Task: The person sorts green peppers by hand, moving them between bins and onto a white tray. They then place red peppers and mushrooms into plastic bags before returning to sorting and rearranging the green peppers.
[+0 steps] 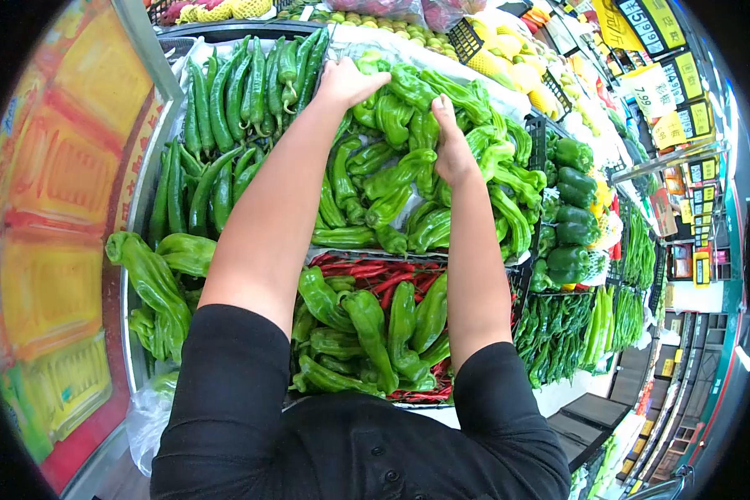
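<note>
Both my arms reach forward over a heap of wrinkled light green peppers on a market stall. My left hand rests at the far edge of the heap, fingers curled down among the peppers by the white liner. My right hand lies on the heap's middle, fingers pressed into the peppers. Whether either hand grips a pepper is hidden by the fingers. More of these green peppers lie in a near crate over red chillies.
Long dark green chillies fill the left section. Big green peppers lie by the metal edge. Green bell peppers, thin green chillies and yellow fruit stand to the right, with price signs beyond.
</note>
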`<state>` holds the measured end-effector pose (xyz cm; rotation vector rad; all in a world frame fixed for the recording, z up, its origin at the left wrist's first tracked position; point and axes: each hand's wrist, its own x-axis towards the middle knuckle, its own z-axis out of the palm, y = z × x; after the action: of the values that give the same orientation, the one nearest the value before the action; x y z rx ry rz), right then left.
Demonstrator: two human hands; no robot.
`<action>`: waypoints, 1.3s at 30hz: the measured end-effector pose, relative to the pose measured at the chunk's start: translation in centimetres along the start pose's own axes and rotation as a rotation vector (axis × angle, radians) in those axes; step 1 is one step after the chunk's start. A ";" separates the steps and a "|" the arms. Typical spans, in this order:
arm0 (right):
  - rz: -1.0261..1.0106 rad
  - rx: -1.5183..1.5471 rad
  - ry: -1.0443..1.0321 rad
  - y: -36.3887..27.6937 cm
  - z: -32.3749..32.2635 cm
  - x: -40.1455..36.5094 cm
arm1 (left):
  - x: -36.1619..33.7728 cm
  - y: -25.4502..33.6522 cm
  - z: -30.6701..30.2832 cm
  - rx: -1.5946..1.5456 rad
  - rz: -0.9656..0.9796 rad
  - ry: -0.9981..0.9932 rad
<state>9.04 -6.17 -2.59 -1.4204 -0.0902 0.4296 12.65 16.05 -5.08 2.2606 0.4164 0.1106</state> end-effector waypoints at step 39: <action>0.252 0.149 -0.066 1.3 -2.3 4.7 | 3.4 0.3 0.7 0.255 -0.005 -0.190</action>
<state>13.79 -6.62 -5.15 -1.2748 0.0670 0.6775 16.06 16.47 -5.49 2.4929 0.3499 -0.1682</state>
